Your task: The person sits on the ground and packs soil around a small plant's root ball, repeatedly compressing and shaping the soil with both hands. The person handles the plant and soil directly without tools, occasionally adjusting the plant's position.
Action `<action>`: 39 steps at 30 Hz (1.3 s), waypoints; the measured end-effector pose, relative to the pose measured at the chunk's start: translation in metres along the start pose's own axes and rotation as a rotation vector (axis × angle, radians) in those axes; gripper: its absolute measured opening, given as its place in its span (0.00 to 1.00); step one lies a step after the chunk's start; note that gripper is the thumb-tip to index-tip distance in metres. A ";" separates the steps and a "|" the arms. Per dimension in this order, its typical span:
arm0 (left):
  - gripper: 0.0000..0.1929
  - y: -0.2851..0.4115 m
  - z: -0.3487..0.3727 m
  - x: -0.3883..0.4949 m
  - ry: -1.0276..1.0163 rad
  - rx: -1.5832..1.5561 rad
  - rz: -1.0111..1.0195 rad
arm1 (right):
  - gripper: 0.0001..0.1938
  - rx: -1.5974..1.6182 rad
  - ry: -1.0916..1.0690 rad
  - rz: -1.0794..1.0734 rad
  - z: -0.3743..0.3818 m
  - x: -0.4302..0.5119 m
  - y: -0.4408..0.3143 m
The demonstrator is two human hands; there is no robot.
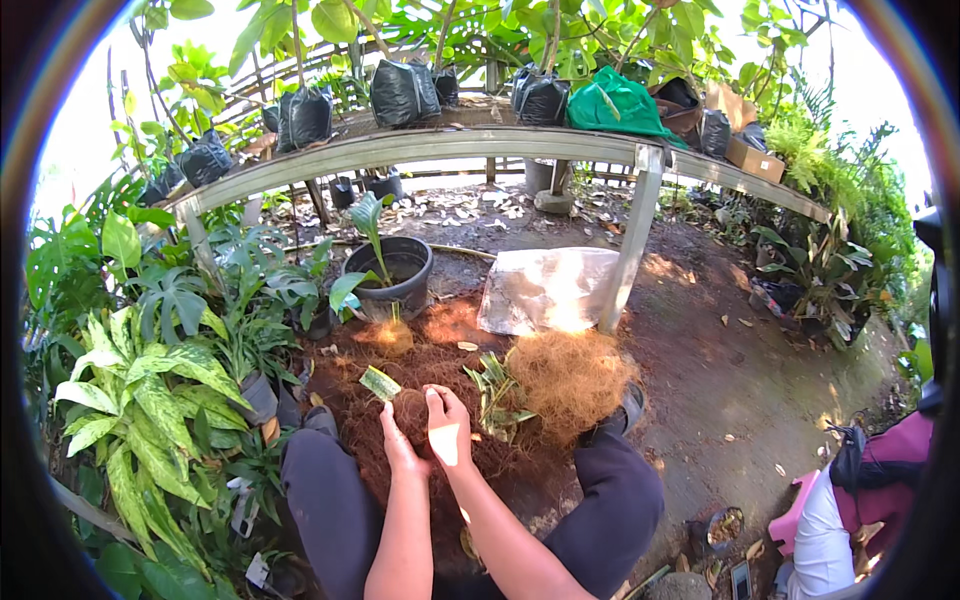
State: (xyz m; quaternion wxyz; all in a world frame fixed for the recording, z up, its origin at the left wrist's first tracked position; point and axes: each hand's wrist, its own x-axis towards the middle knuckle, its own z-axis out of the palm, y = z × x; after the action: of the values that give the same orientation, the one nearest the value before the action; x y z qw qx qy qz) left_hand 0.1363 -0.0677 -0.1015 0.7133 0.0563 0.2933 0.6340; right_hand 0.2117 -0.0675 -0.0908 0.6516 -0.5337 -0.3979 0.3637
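My left hand (403, 446) and my right hand (450, 431) cup a brown ball of growing medium (410, 411) between them. From its upper left sticks a short cut piece of variegated leaf (380, 383), green with a yellow edge. Loose dark brown coir-like medium (367, 450) spreads on the ground beneath my hands. Right of them lie several variegated leaf cuttings (495, 397), beside a big heap of tan coconut fibre (574, 379). Beyond my hands sits a fibre-wrapped ball (392, 337) with a thin green piece standing out of its top.
A black pot (405, 289) with a young plant stands ahead, left of a pale plastic sack (547, 292). A bench post (634, 247) rises by the sack. Leafy plants (150, 390) crowd the left. Another person (817, 532) sits at right near a pink stool (793, 514).
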 end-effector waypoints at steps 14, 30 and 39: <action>0.29 0.016 -0.015 -0.016 -0.040 0.011 -0.110 | 0.22 0.153 0.013 0.026 0.003 -0.033 -0.008; 0.30 -0.012 -0.075 -0.016 0.025 0.228 -0.179 | 0.25 0.375 0.060 0.260 -0.026 -0.073 0.043; 0.29 -0.018 -0.112 -0.029 0.169 0.256 -0.216 | 0.25 0.230 0.005 0.366 -0.020 -0.093 0.080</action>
State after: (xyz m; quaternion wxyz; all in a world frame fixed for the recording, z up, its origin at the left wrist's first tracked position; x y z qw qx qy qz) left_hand 0.0968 -0.1306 -0.1916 0.7370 0.0614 0.4346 0.5140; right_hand 0.1869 -0.1456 -0.1845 0.6323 -0.5200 -0.2489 0.5176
